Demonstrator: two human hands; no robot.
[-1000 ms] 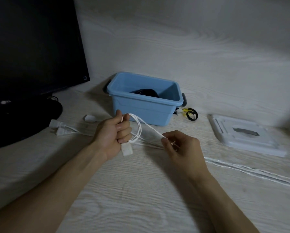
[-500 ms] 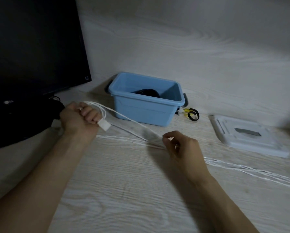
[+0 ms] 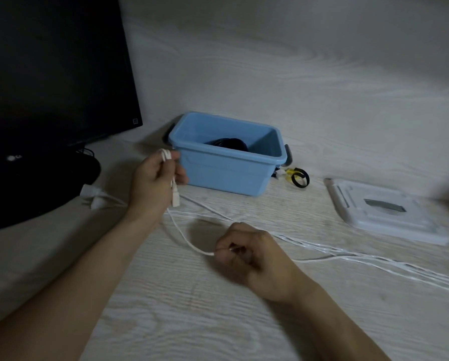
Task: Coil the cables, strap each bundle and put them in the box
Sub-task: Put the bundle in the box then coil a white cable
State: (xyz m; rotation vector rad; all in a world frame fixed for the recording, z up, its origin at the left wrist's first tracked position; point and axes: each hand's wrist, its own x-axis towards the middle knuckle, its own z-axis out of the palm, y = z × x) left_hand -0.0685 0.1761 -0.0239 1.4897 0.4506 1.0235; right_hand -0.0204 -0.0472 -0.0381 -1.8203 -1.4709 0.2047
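Left grip: left hand [image 3: 155,183] is curled around a folded loop of the white cable [image 3: 181,237], raised just in front of the blue box [image 3: 228,165]; the loop's bend pokes out above the fingers and a rectangular white plug [image 3: 175,199] hangs below the palm.
Right grip: right hand [image 3: 252,252] is closed in a loose fist nearer than the box, thumb and fingertips pinching the same cable where it leaves the sagging span.
Cable run: from the left hand it droops in a shallow curve down to the right hand, then trails away to the right of the box, long axis roughly left to right, beside several more thin white strands lying on the desk [image 3: 192,308].
Box: open-topped, smooth blue plastic, rectangular with rounded rim; a black coiled bundle [image 3: 228,144] sits inside.
Right of the box: a black loop strap with yellow bits [image 3: 297,177], touching the desk; further right a flat white plastic lid [image 3: 384,212].
Left of the box: a dark monitor [image 3: 54,74] and two white plugs [image 3: 92,196].
Desk: pale wood grain, matte.
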